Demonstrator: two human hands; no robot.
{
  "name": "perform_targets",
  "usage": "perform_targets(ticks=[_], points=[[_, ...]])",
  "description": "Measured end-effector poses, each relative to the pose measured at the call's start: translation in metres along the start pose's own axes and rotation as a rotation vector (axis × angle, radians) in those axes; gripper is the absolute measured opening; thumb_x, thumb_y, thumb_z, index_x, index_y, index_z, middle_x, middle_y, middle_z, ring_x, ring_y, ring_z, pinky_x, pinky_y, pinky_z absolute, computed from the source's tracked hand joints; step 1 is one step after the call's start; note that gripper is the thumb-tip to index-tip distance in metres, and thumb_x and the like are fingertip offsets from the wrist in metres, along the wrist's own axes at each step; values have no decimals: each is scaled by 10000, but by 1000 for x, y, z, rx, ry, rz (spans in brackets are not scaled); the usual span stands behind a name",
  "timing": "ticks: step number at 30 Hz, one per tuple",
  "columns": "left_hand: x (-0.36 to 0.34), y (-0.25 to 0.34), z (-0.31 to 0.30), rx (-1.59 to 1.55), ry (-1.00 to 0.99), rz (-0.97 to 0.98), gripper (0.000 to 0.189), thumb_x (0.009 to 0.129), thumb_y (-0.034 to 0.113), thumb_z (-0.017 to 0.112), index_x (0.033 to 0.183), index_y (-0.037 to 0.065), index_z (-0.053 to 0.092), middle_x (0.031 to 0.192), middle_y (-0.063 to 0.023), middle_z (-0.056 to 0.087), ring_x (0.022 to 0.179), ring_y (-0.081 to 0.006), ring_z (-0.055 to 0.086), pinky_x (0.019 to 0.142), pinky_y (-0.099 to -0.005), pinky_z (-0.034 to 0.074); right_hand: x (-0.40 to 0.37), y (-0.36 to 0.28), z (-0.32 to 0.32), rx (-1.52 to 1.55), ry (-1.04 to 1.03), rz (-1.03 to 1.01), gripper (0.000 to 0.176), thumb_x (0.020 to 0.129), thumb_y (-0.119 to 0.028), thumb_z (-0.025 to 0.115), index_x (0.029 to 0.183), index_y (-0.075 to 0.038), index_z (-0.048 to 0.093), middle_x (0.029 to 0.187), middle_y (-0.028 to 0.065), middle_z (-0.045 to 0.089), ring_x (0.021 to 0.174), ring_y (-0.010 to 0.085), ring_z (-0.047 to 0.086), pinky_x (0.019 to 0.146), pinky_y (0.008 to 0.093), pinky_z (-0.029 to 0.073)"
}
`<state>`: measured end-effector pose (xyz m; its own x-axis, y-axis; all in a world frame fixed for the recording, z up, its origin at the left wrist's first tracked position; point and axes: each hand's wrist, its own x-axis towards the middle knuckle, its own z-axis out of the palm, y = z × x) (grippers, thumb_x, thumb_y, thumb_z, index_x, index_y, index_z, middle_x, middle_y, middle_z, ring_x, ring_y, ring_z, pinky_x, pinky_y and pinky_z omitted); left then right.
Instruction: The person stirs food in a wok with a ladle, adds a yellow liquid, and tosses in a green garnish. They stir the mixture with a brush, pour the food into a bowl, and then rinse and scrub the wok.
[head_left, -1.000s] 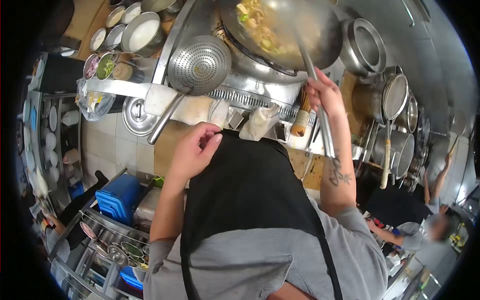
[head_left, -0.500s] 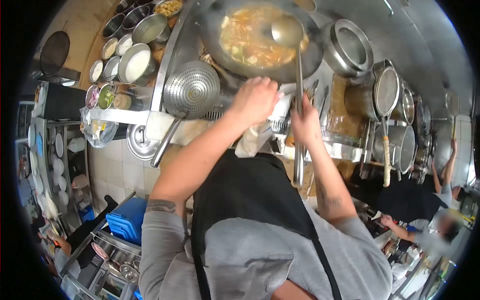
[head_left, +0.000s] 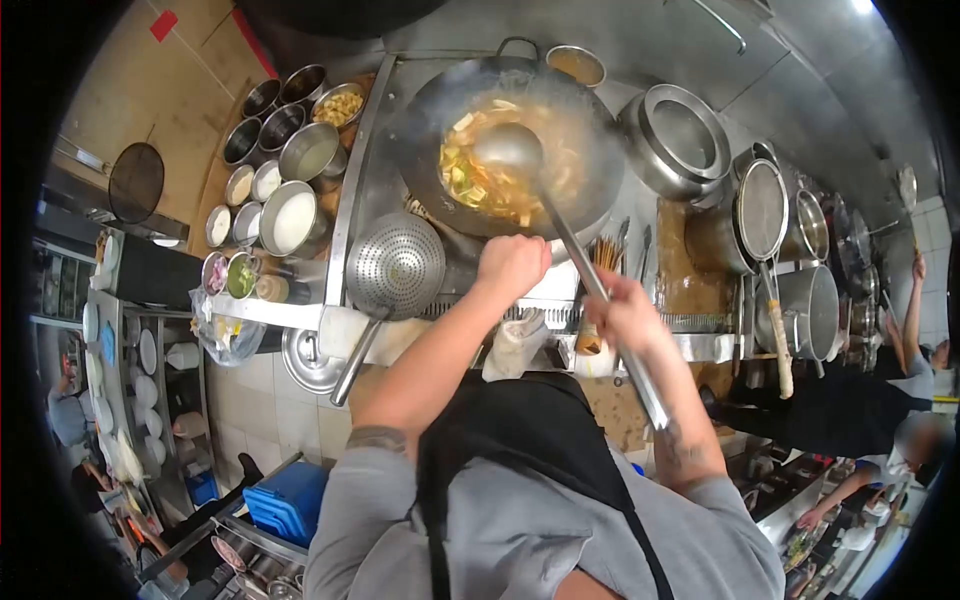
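Note:
A large dark wok (head_left: 425, 135) holds steaming food in reddish broth (head_left: 555, 185), with pale pieces and greens. My left hand (head_left: 515, 268) is a closed fist at its near rim; the near handle that it seems to grip is hidden under the fingers. My right hand (head_left: 625, 305) is wrapped round the long metal shaft of a ladle (head_left: 508, 148). The ladle's bowl rests in the food, left of the wok's middle, and its shaft slants down to the right past my forearm. A pale cloth (head_left: 515, 345) hangs below my left hand.
Left of the wok lies a perforated strainer (head_left: 397, 262). Metal bowls of ingredients (head_left: 292, 220) crowd the left counter. Stacked steel basins (head_left: 680, 140), pots (head_left: 808, 305) and a mesh sieve (head_left: 763, 210) stand at right. Bamboo sticks (head_left: 607, 252) stand near my right hand. A co-worker (head_left: 860, 410) is at far right.
The ladle's bowl has moved left in the wok, and its shaft has gone from nearly upright to slanted. My left hand stays at the near rim. The view has shifted, showing more of the far side.

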<state>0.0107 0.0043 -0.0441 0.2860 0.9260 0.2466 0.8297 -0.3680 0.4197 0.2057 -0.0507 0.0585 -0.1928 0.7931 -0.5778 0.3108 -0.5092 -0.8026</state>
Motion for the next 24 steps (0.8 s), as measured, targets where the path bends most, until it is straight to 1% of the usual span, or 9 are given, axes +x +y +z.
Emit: perform_targets(ticks=[2,4,6,9,14,16,18,19,24], points=[[-3,7,5,-33,18,-12,348,936,299,541,677,92,644,612,-161,651,567,-347,663,549,-454,535,43,0,-12,190,-74,-15,606,892,-47,595,1473,-70,426,646,-2,525,417,80,428,367,257,353],[-8,24,-30,-25,-15,10,361,944,308,531,679,89,643,615,-162,651,569,-346,664,547,-460,535,61,8,4,172,107,-45,595,890,-50,591,1464,-58,432,649,-3,519,439,87,453,377,264,373],[-6,7,-22,0,-35,15,365,944,309,534,674,89,640,602,-161,647,555,-342,661,541,-461,534,45,21,16,-124,242,-179,594,883,-59,565,1461,-37,429,687,9,555,474,95,495,433,266,416],[-6,-6,2,28,-26,3,378,950,310,525,660,94,638,571,-168,633,516,-339,651,525,-460,534,-11,7,14,-219,188,-209,521,846,-11,526,1367,-26,530,666,23,576,453,121,514,417,291,441],[1,7,-6,15,-29,16,368,949,302,520,674,96,653,587,-170,642,528,-340,657,524,-448,538,46,-12,-13,142,-43,-62,547,873,-38,556,1416,-64,496,623,-26,507,420,61,443,364,232,350],[0,-9,12,1,-14,-17,368,949,304,520,683,92,661,603,-171,649,553,-343,663,551,-459,541,60,-7,-2,19,99,-22,557,880,-45,591,1425,-17,481,768,63,643,595,139,620,520,284,503],[-5,5,-8,10,-39,-36,371,950,307,521,690,88,669,614,-172,653,571,-351,665,578,-472,543,67,58,0,-543,371,-591,581,861,-46,562,1429,21,458,1007,176,691,907,212,685,809,327,539],[-9,15,-24,-15,-29,-20,371,951,310,519,692,93,672,620,-168,657,574,-359,664,588,-481,540,38,51,4,-536,354,-489,593,844,-51,541,1423,46,454,1217,256,634,1168,249,602,1009,328,437],[5,-4,11,70,-95,-41,356,949,313,533,701,92,662,620,-178,649,570,-361,660,571,-474,535,37,-6,-20,-101,-63,47,638,838,-31,594,1449,40,425,940,123,679,778,213,663,720,317,543]])
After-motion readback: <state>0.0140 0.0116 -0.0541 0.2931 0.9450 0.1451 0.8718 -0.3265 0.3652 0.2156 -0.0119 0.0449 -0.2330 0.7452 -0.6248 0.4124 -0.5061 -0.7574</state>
